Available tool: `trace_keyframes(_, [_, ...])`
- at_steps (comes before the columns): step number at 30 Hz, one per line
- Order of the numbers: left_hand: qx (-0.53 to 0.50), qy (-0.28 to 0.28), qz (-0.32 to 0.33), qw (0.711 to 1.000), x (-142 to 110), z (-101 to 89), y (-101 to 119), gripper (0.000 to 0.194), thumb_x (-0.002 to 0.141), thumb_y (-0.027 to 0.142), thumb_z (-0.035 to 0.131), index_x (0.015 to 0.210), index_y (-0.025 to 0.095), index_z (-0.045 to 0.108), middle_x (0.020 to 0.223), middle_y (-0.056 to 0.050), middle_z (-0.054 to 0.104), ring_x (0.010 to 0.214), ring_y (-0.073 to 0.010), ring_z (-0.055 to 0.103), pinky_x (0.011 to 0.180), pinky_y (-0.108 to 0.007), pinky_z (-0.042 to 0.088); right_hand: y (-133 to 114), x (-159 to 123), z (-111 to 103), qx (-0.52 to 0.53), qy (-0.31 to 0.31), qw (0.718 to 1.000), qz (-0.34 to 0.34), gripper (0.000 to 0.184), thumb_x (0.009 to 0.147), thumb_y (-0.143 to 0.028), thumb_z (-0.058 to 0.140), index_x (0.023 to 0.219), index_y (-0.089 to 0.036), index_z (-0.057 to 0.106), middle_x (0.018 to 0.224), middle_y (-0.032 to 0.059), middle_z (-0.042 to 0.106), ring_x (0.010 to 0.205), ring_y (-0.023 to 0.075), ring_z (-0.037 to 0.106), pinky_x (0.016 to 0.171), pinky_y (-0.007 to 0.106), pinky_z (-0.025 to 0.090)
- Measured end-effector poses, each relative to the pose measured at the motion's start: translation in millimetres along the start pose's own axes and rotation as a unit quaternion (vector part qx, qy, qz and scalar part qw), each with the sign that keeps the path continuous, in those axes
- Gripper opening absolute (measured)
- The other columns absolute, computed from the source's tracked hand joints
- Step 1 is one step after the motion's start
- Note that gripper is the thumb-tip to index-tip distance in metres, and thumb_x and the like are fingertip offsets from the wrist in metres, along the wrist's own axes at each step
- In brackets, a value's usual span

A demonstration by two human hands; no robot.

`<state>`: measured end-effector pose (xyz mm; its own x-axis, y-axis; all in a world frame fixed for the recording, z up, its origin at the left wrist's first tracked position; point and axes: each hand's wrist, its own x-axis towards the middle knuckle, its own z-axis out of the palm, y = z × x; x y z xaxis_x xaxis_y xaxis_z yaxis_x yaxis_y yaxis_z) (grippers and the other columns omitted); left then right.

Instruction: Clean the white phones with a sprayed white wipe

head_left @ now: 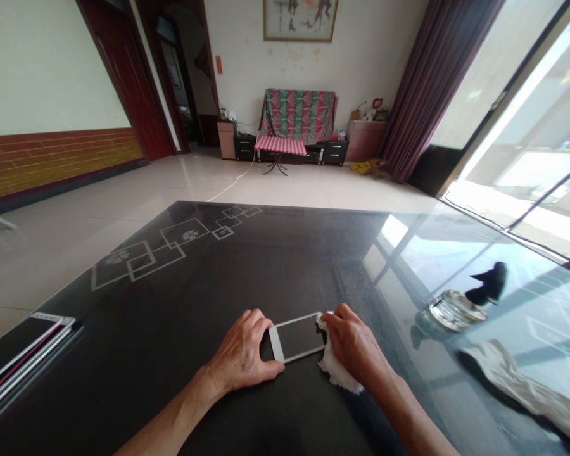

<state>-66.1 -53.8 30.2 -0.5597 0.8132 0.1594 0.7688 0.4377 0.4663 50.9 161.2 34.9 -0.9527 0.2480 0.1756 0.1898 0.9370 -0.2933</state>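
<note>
A white-framed smartphone (pixel 298 337) with a dark screen lies on the black glossy table (pixel 209 304) in front of me. My left hand (pixel 247 351) grips its left end, thumb at the near edge and fingers at the far corner. Pressed to the phone's right end is a white cloth (pixel 339 370), bunched under my right hand (pixel 349 339). That hand's fingers are closed on the cloth, and part of it hangs out toward me. The phone's right edge is hidden by the hand and cloth.
Several stacked phones or tablets (pixel 21 348) lie at the table's left edge. To the right, a clear glass bottle with a black spray top (pixel 458 310) lies on its side near a crumpled pale cloth (pixel 527 386). Beyond the table stands a small pink-striped table (pixel 281 145).
</note>
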Motion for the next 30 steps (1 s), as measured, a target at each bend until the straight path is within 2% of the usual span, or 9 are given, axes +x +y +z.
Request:
trace_keyframes(7, [-0.002, -0.003, -0.002, 1.0, 0.0, 0.4, -0.6, 0.038, 0.059, 0.035, 0.074, 0.09, 0.02, 0.057, 0.091, -0.004, 0.053, 0.088, -0.0235, 0.051, 0.076, -0.035, 0.046, -5.1, 12.4, 5.8, -0.046, 0.006, 0.999, 0.01, 0.024, 0.087, -0.007, 0.044, 0.08, -0.019, 0.064, 0.081, 0.0018, 0.05, 0.068, 0.0118, 0.05, 0.062, 0.022, 0.035])
trace_keyframes(14, [-0.001, 0.003, -0.001, 1.0, 0.2, 1.3, -0.6, 0.039, 0.058, 0.034, 0.074, 0.09, 0.02, 0.057, 0.091, -0.003, 0.052, 0.086, -0.0228, 0.051, 0.075, -0.034, 0.045, -10.1, 5.8, 8.1, -0.072, 0.014, 0.997, 0.012, 0.025, 0.088, -0.007, 0.044, 0.083, -0.02, 0.065, 0.083, 0.0034, 0.05, 0.075, 0.0149, 0.051, 0.07, 0.024, 0.036])
trace_keyframes(20, [-0.008, 0.0, -0.004, 1.0, 0.8, 0.8, -0.6, 0.037, 0.059, 0.033, 0.073, 0.089, 0.02, 0.057, 0.091, -0.004, 0.052, 0.086, -0.0226, 0.05, 0.075, -0.033, 0.044, -14.6, 8.6, 5.2, -0.069, -0.011, 0.998, -0.012, 0.025, 0.089, -0.007, 0.043, 0.076, -0.019, 0.061, 0.083, 0.0031, 0.05, 0.075, 0.014, 0.051, 0.069, 0.023, 0.037])
trace_keyframes(25, [-0.008, 0.006, 0.0, 1.0, 1.1, 2.3, -2.0, 0.037, 0.058, 0.032, 0.073, 0.089, 0.02, 0.056, 0.09, -0.004, 0.052, 0.087, -0.0226, 0.05, 0.075, -0.033, 0.044, -27.1, 11.4, 8.3, -0.055, -0.024, 0.998, -0.012, 0.025, 0.089, -0.008, 0.043, 0.079, -0.019, 0.062, 0.084, 0.0035, 0.051, 0.077, 0.0146, 0.051, 0.07, 0.024, 0.037])
trace_keyframes(30, [-0.008, 0.014, -0.001, 1.0, 1.6, 4.1, -3.1, 0.036, 0.057, 0.033, 0.074, 0.086, 0.021, 0.056, 0.089, -0.003, 0.053, 0.085, -0.0222, 0.051, 0.074, -0.033, 0.044, -49.9, 14.2, 13.8, -0.026, -0.047, 0.998, -0.026, 0.022, 0.088, -0.008, 0.047, 0.08, -0.019, 0.064, 0.086, 0.0036, 0.053, 0.077, 0.0143, 0.05, 0.073, 0.024, 0.037])
